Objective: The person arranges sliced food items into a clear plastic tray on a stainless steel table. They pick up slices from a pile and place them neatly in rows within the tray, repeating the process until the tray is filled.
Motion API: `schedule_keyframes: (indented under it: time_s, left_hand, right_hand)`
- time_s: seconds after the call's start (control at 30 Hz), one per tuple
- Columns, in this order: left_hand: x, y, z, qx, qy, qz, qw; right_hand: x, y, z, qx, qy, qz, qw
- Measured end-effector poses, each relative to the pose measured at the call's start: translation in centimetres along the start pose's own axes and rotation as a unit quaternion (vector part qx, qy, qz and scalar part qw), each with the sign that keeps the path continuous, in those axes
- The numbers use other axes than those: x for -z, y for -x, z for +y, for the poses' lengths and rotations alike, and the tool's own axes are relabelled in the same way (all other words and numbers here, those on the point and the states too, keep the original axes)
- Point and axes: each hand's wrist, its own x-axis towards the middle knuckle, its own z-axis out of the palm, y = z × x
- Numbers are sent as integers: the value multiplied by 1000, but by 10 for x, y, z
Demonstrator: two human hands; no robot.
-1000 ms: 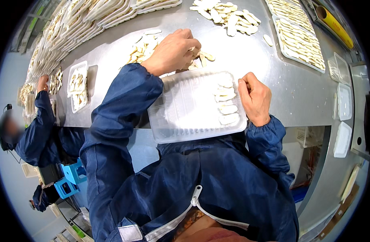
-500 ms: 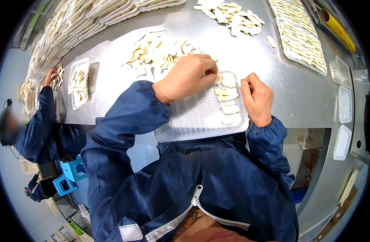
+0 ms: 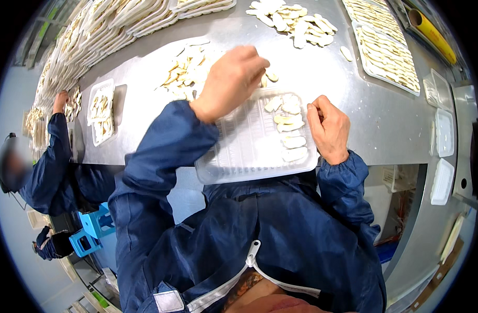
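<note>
A clear ribbed plastic tray (image 3: 234, 141) lies in front of me, its near edge against my body. Pale slices (image 3: 289, 127) form a short column along its right side, and the left part is bare. My left hand (image 3: 231, 78) is above the tray's far edge beside a pile of loose slices (image 3: 184, 68). Its fingers are curled together and slightly blurred; their tips and anything between them are hidden. Beside the tray's right edge my right hand (image 3: 330, 128) is closed, thumb against the bent forefinger. Whether it holds something small does not show.
Stacked filled trays (image 3: 103, 31) stand at far left. Another slice heap (image 3: 296, 23) lies far off, with filled trays (image 3: 387, 57) to its right. Small containers (image 3: 442, 133) line the right edge. A co-worker's hand (image 3: 60, 101) works at left near a part-filled tray (image 3: 101, 112).
My left hand has moved up and left, away from the tray's slices toward the loose pile. A slice it was at now lies uncovered in the tray's upper part. My right hand has barely moved.
</note>
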Motion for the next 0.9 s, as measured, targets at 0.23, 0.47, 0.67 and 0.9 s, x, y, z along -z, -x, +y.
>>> schedule_keyframes:
  time_s: [0.23, 0.47, 0.67, 0.9]
  left_hand:
    - [-14, -18, -31, 19, -4, -183, 983]
    - [-19, -31, -31, 6, -15, -235, 972]
    - [-15, -30, -28, -9, 1, -233, 973]
    - [-14, -17, -32, -41, 0, -195, 980]
  right_hand:
    - [-1, 0, -2, 1, -12, 2, 1000]
    - [1, 0, 0, -5, -1, -9, 1000]
    - [1, 0, -1, -1, -8, -4, 1000]
    - [1, 0, 0, 1, -5, -7, 1000]
